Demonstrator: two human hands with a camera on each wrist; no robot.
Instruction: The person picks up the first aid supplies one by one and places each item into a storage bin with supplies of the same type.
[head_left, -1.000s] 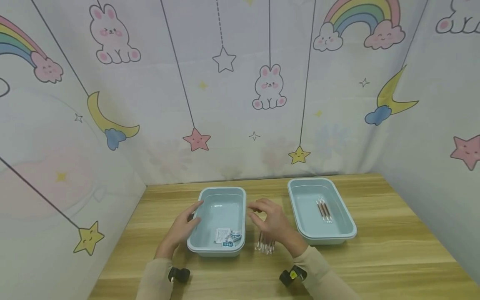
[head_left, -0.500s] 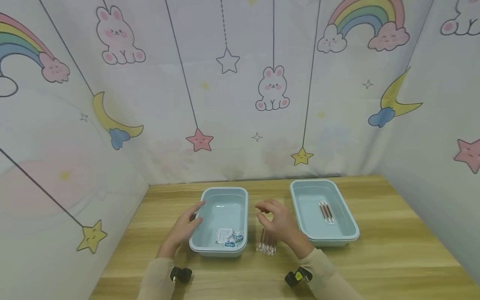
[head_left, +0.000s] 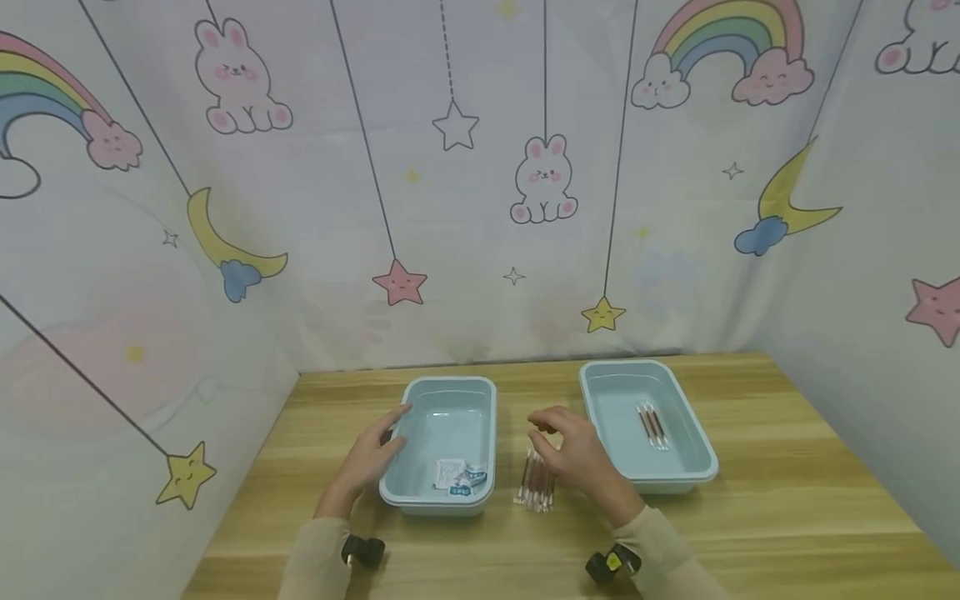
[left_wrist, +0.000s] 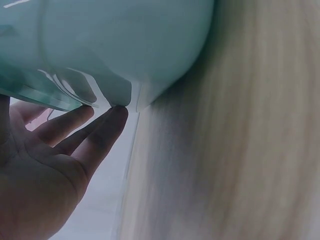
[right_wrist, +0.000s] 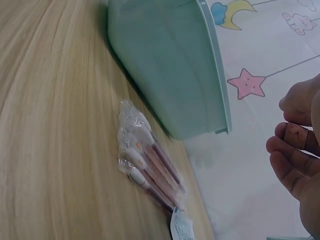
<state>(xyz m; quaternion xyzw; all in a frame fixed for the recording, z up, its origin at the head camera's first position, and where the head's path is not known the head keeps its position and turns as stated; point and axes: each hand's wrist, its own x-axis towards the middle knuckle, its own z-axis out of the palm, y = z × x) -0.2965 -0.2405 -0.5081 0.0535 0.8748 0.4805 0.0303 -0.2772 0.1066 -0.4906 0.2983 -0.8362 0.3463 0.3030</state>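
Note:
My left hand (head_left: 367,458) touches the left side of a pale blue basin (head_left: 392,487), fingers mostly straight; in the left wrist view its fingertips (left_wrist: 117,112) meet the outer wall. Small white-and-blue packets (head_left: 452,473) lie at that basin's near end. My right hand (head_left: 573,450) hovers over several wrapped cotton swabs (head_left: 534,492) on the table, between the two basins. Its fingers (right_wrist: 292,162) are loosely bent and nothing shows between them and the thumb. Clear film covers the swabs, which have white tips and reddish-brown shafts.
A second pale blue basin (head_left: 600,442) stands to the right, with several similar wrapped swabs (head_left: 652,427) inside. A printed curtain (head_left: 480,325) closes off the back and sides of the wooden table (head_left: 780,500). Each wrist wears a small black camera.
My right hand has moved to the right, away from the left basin's rim, uncovering more of the swabs on the table. The left hand stays at its basin; the view has shifted slightly.

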